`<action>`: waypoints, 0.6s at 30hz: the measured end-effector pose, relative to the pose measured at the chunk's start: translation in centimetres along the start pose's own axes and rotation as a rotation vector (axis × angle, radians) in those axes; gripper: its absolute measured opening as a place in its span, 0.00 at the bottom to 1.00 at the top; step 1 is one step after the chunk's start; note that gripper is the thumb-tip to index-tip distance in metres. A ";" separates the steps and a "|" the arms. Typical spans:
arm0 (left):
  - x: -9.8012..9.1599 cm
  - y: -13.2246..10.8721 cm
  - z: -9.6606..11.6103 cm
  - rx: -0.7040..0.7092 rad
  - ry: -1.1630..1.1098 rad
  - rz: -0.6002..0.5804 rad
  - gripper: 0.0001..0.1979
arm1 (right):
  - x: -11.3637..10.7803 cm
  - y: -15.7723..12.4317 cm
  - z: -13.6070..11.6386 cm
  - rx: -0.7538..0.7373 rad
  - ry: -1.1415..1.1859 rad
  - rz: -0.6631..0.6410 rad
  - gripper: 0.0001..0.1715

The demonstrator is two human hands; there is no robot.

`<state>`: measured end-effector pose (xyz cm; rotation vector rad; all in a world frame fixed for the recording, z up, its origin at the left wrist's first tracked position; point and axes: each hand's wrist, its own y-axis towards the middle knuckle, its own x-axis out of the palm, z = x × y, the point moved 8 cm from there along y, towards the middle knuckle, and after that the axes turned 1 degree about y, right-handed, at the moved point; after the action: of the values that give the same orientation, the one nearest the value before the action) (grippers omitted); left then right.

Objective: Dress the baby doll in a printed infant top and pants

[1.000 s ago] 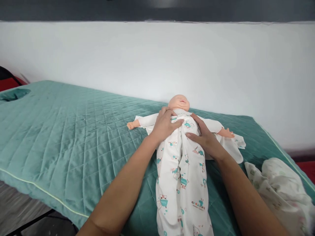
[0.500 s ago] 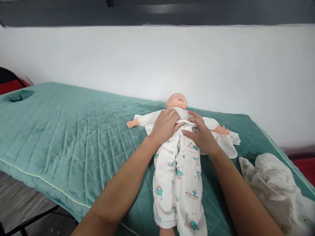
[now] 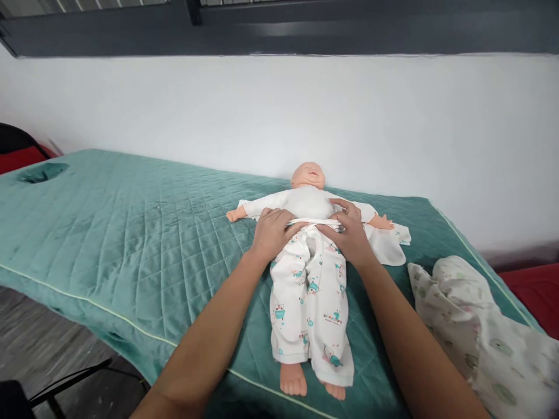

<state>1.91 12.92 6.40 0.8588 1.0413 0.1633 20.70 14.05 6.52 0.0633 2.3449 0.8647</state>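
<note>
A baby doll (image 3: 309,174) lies on its back with its arms spread, wearing a white long-sleeved top (image 3: 305,202) and white pants (image 3: 288,302) with small teal and pink prints. My left hand (image 3: 273,233) grips the pants' waist at one side, thumb below the white edge and fingers over the top. At the other side of the waist, my right hand (image 3: 349,233) pinches the same edge between thumb and fingers. Both bare feet of the doll stick out of the pant legs. Another printed white garment (image 3: 388,247) is spread out beneath the doll's arm.
A crumpled white printed cloth (image 3: 471,314) lies at the right. The quilted green cover (image 3: 152,250) lies over the bed, which has a hole (image 3: 43,172) at its far left. Behind it stands a white wall (image 3: 218,116). Black metal legs (image 3: 70,381) show at lower left.
My left hand has moved left and slightly down, to the side of the doll's waist. The white edge is now stretched straighter between both hands. The view has shifted, showing both feet.
</note>
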 end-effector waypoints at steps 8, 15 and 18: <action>-0.8 -3.4 -1.3 -0.187 0.091 -0.022 0.13 | -1.0 -1.9 -1.3 -0.085 -0.100 0.070 0.13; -1.3 -4.1 -1.2 -0.253 0.045 -0.003 0.02 | -1.8 -5.5 -5.0 -0.275 -0.155 0.086 0.11; -1.2 -4.1 -1.3 -0.260 0.040 -0.008 0.03 | -1.8 -6.0 -4.9 -0.233 -0.119 0.081 0.11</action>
<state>-0.90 10.28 4.12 0.6176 1.0345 0.3039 20.30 6.15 6.79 0.1102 2.1294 1.1369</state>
